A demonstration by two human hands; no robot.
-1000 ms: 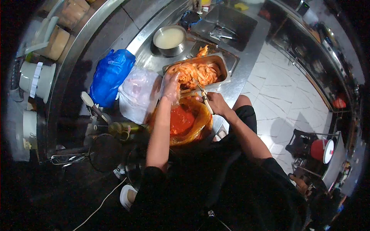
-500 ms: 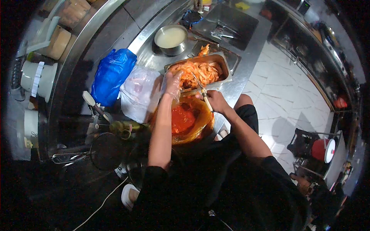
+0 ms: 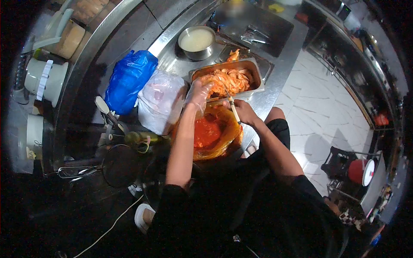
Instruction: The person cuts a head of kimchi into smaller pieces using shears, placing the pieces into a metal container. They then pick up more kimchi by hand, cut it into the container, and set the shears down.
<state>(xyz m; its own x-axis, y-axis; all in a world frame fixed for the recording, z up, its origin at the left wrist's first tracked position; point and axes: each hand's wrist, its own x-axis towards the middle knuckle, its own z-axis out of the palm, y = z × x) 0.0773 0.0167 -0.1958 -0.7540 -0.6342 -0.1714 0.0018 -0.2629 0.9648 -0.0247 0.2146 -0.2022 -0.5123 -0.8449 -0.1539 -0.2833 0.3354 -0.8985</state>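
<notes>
My left hand (image 3: 199, 93), in a clear plastic glove, is closed on the kimchi at the left end of a steel pan (image 3: 258, 88). Red-orange kimchi (image 3: 232, 81) fills much of that pan. At the pan's near side, my right hand (image 3: 241, 112) grips a knife (image 3: 235, 112) with a pale handle; its narrow blade points up into the kimchi. Right below both hands stands a container lined with a yellowish plastic bag (image 3: 232, 139), holding red sauce (image 3: 207, 132).
A steel pot of cloudy liquid (image 3: 197, 39) stands behind the pan. Blue (image 3: 129, 81) and white plastic bags (image 3: 159, 101) lie to the left. Tongs (image 3: 254, 35) rest in the sink (image 3: 279, 38) at the back. A dark round strainer (image 3: 121, 165) is at lower left.
The whole view has shifted slightly, with the counter sitting a little further right. My left hand stays at the kimchi, and the knife stays in my right hand, its handle now a bit more upright.
</notes>
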